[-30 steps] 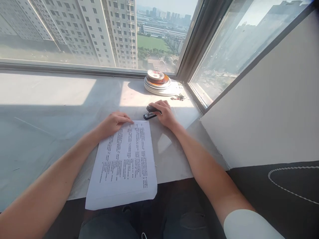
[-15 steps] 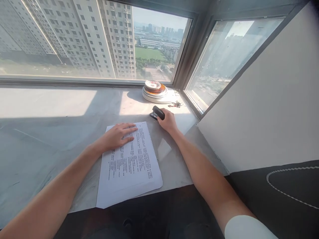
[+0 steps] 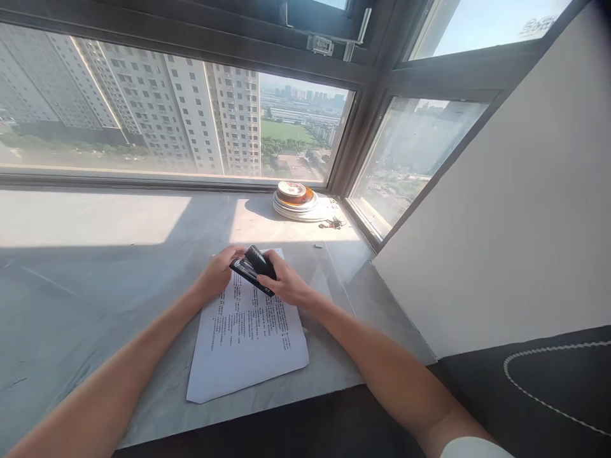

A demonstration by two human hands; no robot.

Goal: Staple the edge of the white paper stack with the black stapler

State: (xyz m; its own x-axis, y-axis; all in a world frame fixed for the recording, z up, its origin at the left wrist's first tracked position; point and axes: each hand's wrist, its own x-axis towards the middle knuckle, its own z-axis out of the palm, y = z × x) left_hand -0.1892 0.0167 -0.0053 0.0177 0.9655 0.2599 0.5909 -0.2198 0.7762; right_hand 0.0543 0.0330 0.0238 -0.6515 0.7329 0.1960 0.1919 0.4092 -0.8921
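My right hand (image 3: pixel 285 280) grips a black stapler (image 3: pixel 260 262) over the upper part of a printed paper (image 3: pixel 248 369). The stapler's jaws stand apart, and its front end points up and left toward my left hand. My left hand (image 3: pixel 220 270) is curled at the paper's upper left edge, right beside the stapler's front. Its fingertips are partly hidden behind the stapler, and it appears to pinch the paper there. The paper lies on the grey sill, with its lower edge toward me.
A stack of plates (image 3: pixel 296 207) stands by the window corner, with a bunch of keys (image 3: pixel 333 223) in front. A small dark piece (image 3: pixel 317 246) lies nearer. A white wall (image 3: pixel 501 222) rises on the right. The sill's front edge (image 3: pixel 238 418) runs below the paper.
My right hand has brought the stapler from the sill on the right to above the paper. My left hand, flat on the paper before, has curled at its upper left edge. The view has tilted up.
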